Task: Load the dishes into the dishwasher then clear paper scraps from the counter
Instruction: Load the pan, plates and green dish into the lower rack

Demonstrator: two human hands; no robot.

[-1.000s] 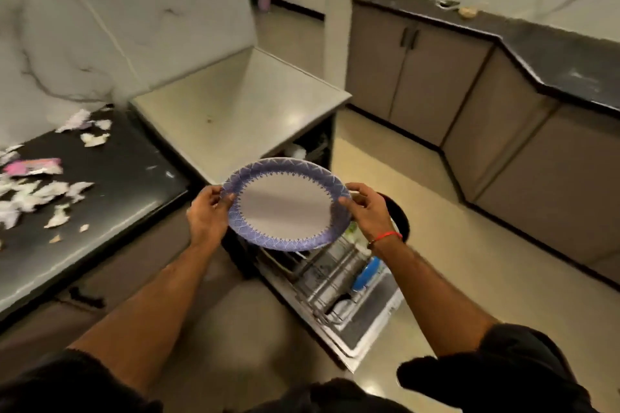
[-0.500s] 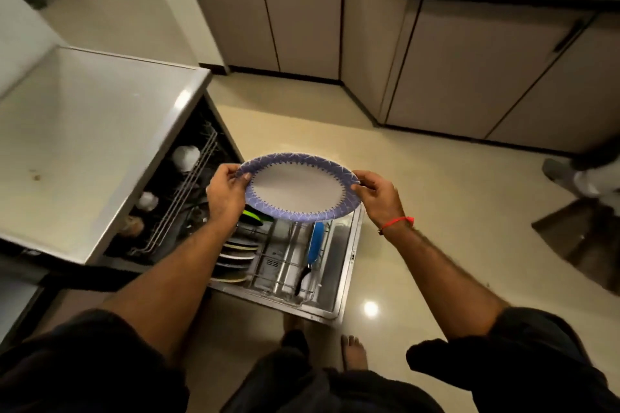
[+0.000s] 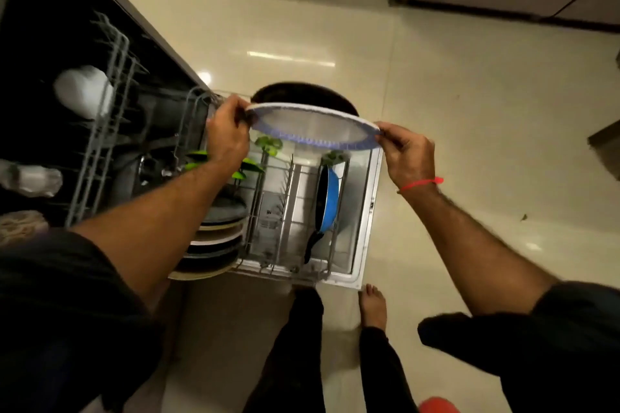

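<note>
Since half a second ago the view has tipped steeply down and closed in: the counter top has gone out of sight and the open dishwasher's lower rack (image 3: 285, 211) now fills the middle, directly beneath the hands. The plate (image 3: 312, 127), carried face-up and nearly flat before, now shows mostly its edge, its blue rim toward the person; it has come down over the rack. Read as the approach to slotting it, with the loading step still under way and the paper scraps, now out of view, not yet started. The left hand (image 3: 226, 134) pinches the plate's left rim, fingers curled over the edge; the right hand (image 3: 406, 154), a red thread at its wrist, pinches the right rim. The hands are well apart, the plate spanning between them. Below the left forearm a row of plates (image 3: 214, 238) stands on edge in the rack; below and between the hands lie bare tines; nearer the right hand a blue pan (image 3: 328, 201) stands upright. A dark round dish (image 3: 302, 95) sits just beyond the plate. Next, the plate probably needs tilting upright.
</note>
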